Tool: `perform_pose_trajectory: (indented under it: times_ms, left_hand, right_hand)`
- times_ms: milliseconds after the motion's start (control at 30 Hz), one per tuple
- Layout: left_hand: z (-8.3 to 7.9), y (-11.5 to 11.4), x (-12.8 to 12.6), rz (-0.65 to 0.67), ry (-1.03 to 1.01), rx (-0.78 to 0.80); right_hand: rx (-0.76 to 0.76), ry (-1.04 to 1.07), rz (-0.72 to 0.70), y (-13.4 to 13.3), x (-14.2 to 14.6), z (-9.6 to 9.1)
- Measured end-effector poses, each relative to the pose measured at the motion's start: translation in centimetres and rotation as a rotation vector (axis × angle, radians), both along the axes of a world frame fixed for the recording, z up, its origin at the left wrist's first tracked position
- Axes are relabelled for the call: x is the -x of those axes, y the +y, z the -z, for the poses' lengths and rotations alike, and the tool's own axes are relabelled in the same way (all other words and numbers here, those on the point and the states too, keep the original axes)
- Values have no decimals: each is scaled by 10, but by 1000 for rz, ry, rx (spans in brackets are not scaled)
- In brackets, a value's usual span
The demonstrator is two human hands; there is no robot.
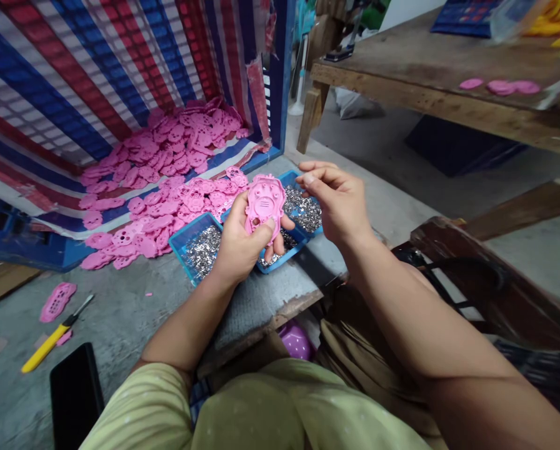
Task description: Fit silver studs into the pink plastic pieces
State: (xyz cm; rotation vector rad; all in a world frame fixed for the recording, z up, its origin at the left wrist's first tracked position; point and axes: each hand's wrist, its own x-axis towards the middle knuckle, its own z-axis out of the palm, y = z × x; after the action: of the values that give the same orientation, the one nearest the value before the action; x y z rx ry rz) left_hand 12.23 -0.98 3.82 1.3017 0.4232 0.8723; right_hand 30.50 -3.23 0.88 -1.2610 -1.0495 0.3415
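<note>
A pink moulded plastic shell lies in my left hand, gripped with the thumb across its lower part and the inner side facing up. My right hand hovers to the right of it, thumb and index finger pinched together; whatever they hold is too small to make out. Beneath and around my hands stand three blue trays of small shiny metal parts: a left tray, a middle tray partly covered by my left hand, and a right tray behind my right fingers.
Many pink plastic pieces spill from a tipped blue crate lined with striped cloth. At left lie a yellow-handled screwdriver, a black phone and a loose pink piece. A wooden table stands at the right.
</note>
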Motion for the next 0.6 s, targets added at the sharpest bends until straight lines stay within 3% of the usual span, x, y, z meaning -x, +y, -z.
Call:
perform_pose_trajectory:
  times_ms: [267,333,433,500,600]
  left_hand:
    - [-1,-2,2,-65,6,-25]
    - [-2,-2,2,-85,5,-21]
    - [-3,-1,2,-127,-2,-10]
    - [-3,0,1,-168,-15,5]
    - [-3,3,1,-201,-37,41]
  right_hand:
    - [45,-109,37,5,-5,2]
    - [227,-277,61,10,-9,2]
    - [773,-713,-15,17,-12,3]
    - [1064,-891,-99,21,-11,4]
    - [1207,-920,-147,27,-8,7]
